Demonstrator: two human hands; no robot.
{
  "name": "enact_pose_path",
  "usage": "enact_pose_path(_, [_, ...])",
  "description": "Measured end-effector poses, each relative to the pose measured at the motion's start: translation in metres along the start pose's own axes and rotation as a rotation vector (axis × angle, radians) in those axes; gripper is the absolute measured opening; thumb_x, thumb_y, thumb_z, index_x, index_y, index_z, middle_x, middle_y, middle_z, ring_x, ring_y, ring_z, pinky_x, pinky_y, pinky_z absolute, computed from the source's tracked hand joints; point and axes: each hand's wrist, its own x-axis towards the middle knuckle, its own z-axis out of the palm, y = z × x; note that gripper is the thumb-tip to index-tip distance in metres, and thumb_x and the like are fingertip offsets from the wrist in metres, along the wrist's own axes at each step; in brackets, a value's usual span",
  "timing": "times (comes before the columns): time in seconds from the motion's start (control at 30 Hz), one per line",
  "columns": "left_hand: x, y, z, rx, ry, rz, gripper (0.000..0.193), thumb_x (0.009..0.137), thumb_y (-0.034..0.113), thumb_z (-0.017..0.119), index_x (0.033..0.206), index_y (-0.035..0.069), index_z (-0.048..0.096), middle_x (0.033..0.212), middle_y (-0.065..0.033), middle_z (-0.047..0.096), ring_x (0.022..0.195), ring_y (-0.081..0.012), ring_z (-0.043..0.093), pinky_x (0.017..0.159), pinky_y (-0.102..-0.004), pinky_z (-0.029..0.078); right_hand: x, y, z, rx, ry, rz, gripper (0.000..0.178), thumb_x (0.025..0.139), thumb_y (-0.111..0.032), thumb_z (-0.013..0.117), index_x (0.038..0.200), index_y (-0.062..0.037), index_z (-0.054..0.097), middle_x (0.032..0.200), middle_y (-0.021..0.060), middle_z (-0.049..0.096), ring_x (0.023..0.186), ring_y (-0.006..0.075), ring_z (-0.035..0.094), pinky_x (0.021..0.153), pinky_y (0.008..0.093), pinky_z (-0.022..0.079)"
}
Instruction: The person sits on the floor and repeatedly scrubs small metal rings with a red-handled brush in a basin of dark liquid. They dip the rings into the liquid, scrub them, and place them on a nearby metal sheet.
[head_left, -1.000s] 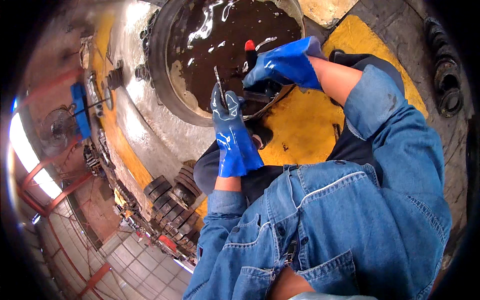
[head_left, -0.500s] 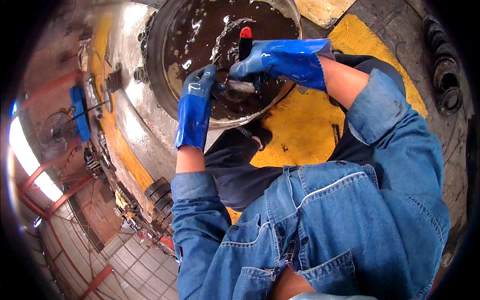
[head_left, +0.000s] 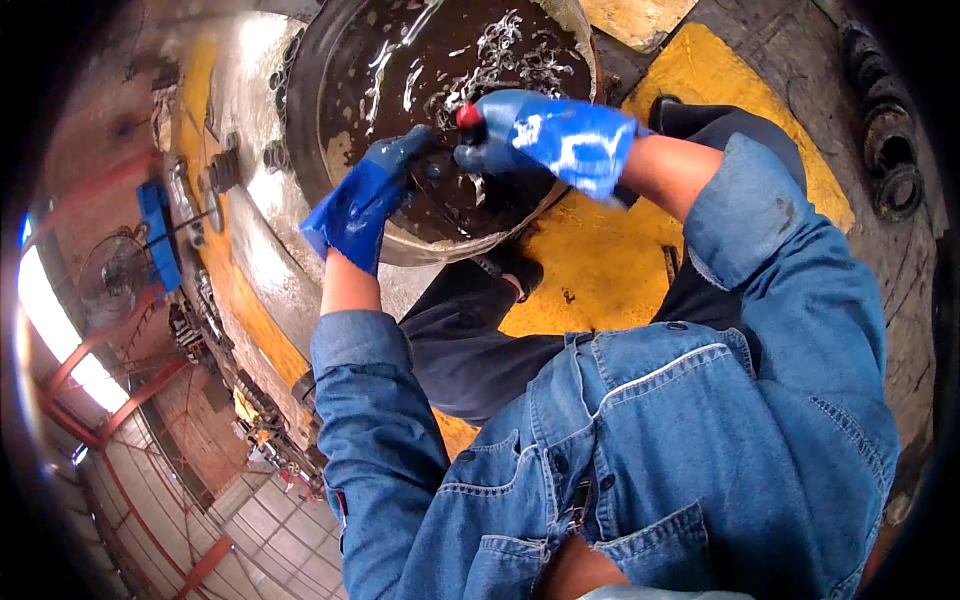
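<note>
We see the blue-gloved right hand (head_left: pixel 535 135) curled around a red-tipped black handle (head_left: pixel 468 117), above the dark brown liquid (head_left: pixel 350 95) in the round grey metal tub (head_left: pixel 304 120). Nearer the tub's left edge is the blue-gloved left hand (head_left: pixel 385 168); whether it pinches anything, we cannot tell.

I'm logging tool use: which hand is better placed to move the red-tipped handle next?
Probably the right hand: it grips the red-tipped handle over the tub. The left hand is apart from its tip; its hold is unclear.
</note>
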Motion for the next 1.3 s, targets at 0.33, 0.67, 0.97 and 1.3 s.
enact_pose_path(0.33, [0.011,0.012,0.015,0.153,-0.034,-0.002,0.042,0.1,0.049,0.066,0.111,0.011,0.081,0.077,-0.0011,0.069,0.059,-0.0108,0.048,0.054,-0.0289,0.036,-0.002,-0.011,0.012,-0.181,-0.286,0.148,0.041,0.08,-0.046,0.075,0.103,-0.0118,0.079,0.093,0.0168,0.076,0.09,0.0337,0.074,0.079,0.0434,0.057])
enact_pose_path(0.67, [-0.022,-0.053,0.049,-0.08,0.1,0.303,0.067,0.095,0.025,0.079,0.152,0.002,0.052,0.124,-0.0123,0.072,0.105,-0.0175,0.069,0.089,-0.0323,0.057,0.006,0.015,0.026,-0.314,0.047,0.096,0.031,0.085,-0.046,0.075,0.096,-0.0168,0.079,0.088,0.0131,0.077,0.087,0.0396,0.073,0.076,0.0482,0.059])
enact_pose_path(0.97, [-0.053,-0.077,0.138,0.191,0.749,0.462,0.076,0.098,0.027,0.07,0.163,0.012,0.034,0.14,-0.021,0.066,0.11,-0.0344,0.073,0.094,-0.0438,0.058,0.004,0.008,-0.013,-0.207,0.035,0.277,0.05,0.085,-0.054,0.07,0.112,-0.0119,0.077,0.103,0.0215,0.076,0.1,0.0397,0.073,0.089,0.0501,0.057])
enact_pose_path(1.3, [-0.014,-0.105,0.053,-0.658,0.329,0.439,0.049,0.098,0.008,0.07,0.145,0.003,0.059,0.114,-0.0117,0.074,0.089,-0.0224,0.075,0.075,-0.0367,0.064,0.017,-0.014,-0.001,0.598,0.059,-0.086,0.037,0.095,-0.036,0.075,0.114,-0.0049,0.079,0.101,0.0076,0.079,0.091,0.0163,0.069,0.085,0.0357,0.055])
